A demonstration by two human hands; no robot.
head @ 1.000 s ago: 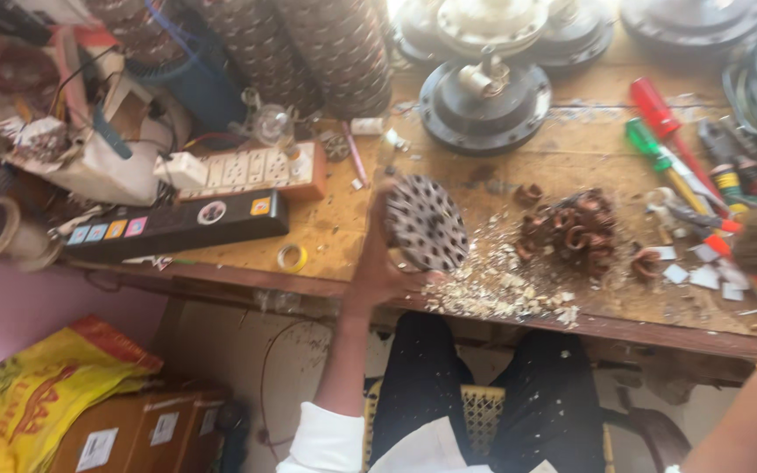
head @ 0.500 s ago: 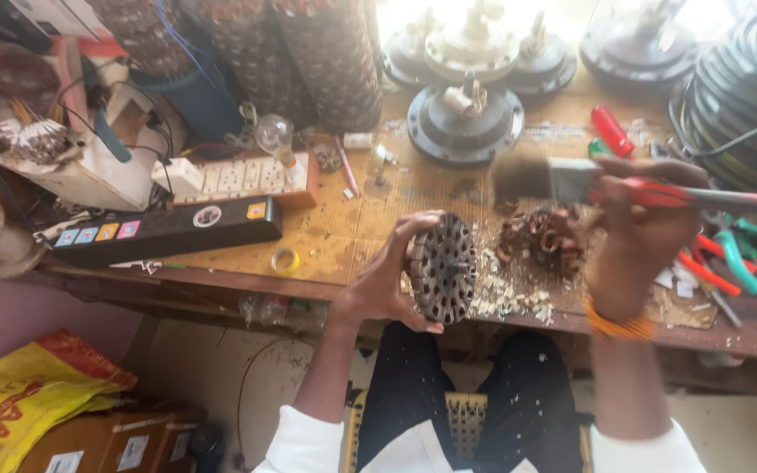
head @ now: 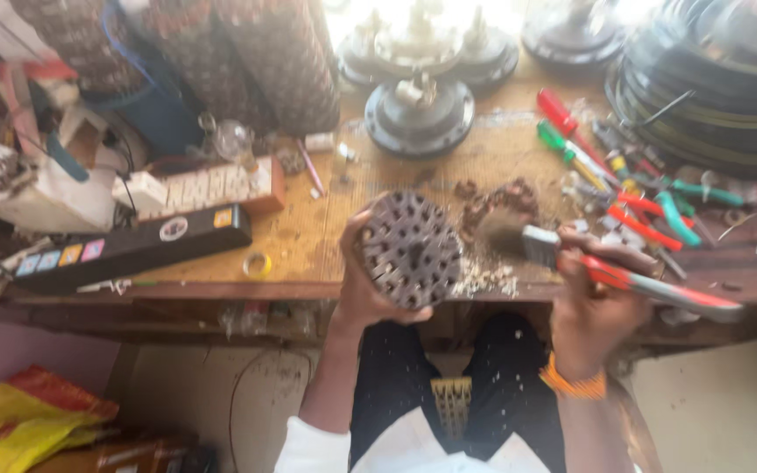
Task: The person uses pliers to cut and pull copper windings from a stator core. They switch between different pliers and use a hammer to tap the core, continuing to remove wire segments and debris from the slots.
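My left hand [head: 363,293] grips a round slotted metal core [head: 409,250], held upright over the front edge of the wooden workbench [head: 308,236]. My right hand [head: 593,307] holds a paintbrush with a red handle [head: 650,282]. Its bristles [head: 503,235] point left and sit just right of the core, blurred by motion. A pile of stripped copper coils [head: 497,200] lies on the bench right behind the brush. Pale scraps [head: 484,280] are scattered at the bench edge beneath the core.
A long black box [head: 133,250] and a white-topped box [head: 208,186] lie at left. Fan motor housings [head: 420,114] stand at the back. Screwdrivers and pliers [head: 633,193] lie at right, beside stacked dark rings [head: 711,79]. A yellow bag [head: 19,416] sits on the floor.
My right hand has come down and left with the brush, so its bristles now reach the core's right side. The core stays in my left hand, lowered slightly toward the bench edge.
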